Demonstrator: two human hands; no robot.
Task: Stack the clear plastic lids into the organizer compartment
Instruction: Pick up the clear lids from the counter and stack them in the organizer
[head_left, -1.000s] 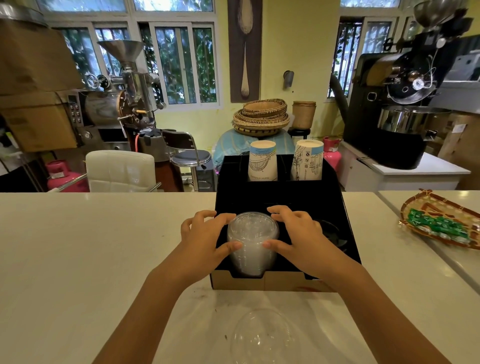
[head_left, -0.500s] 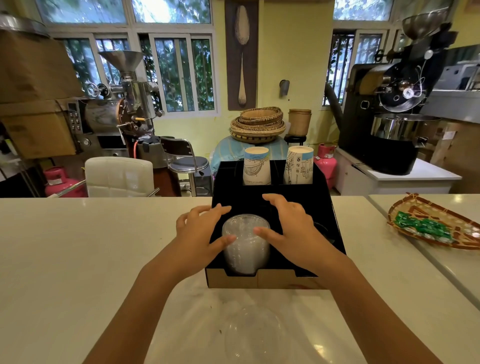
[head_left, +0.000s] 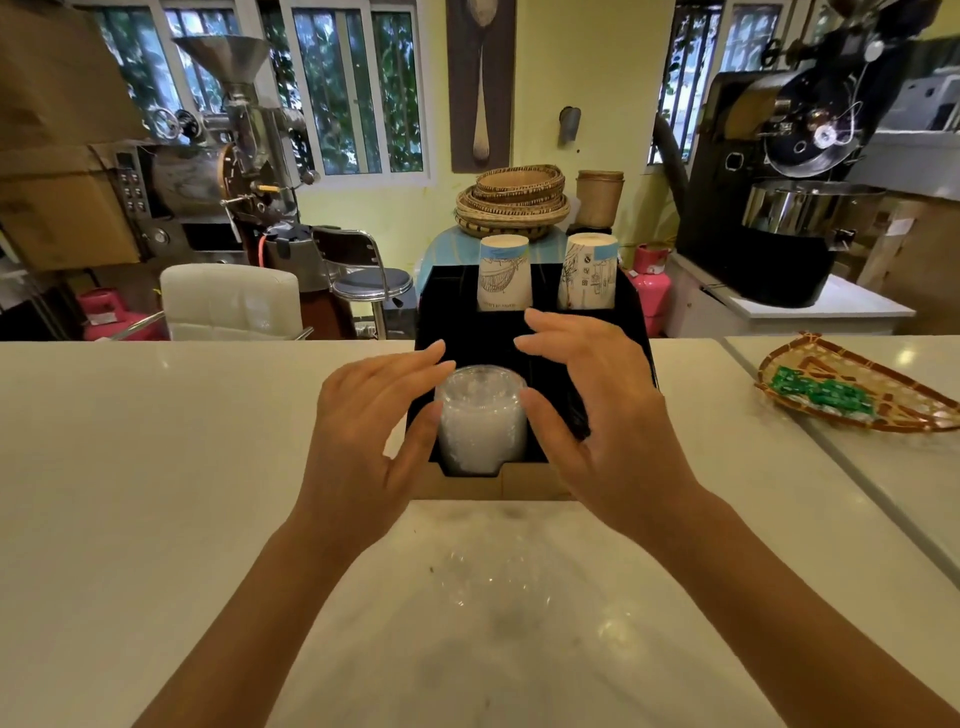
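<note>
A stack of clear plastic lids (head_left: 480, 421) stands in the front left compartment of the black organizer (head_left: 441, 296) on the white counter. My left hand (head_left: 363, 441) is at the stack's left side and my right hand (head_left: 597, 415) at its right side. Both hands have their fingers spread and raised above the organizer. Only the thumbs rest against the sides of the stack. One loose clear lid (head_left: 493, 577) lies on the counter in front of the organizer, between my forearms.
Two upside-down paper cups (head_left: 503, 273) (head_left: 588, 273) fill the organizer's back compartments. A woven tray with green packets (head_left: 852, 389) lies on the counter at the right, past a seam. A white chair, stools and roasting machines stand behind the counter.
Both hands have loosened from the stack: the fingers have lifted and spread, and the palms have drawn back toward me. The stack stays in its compartment.
</note>
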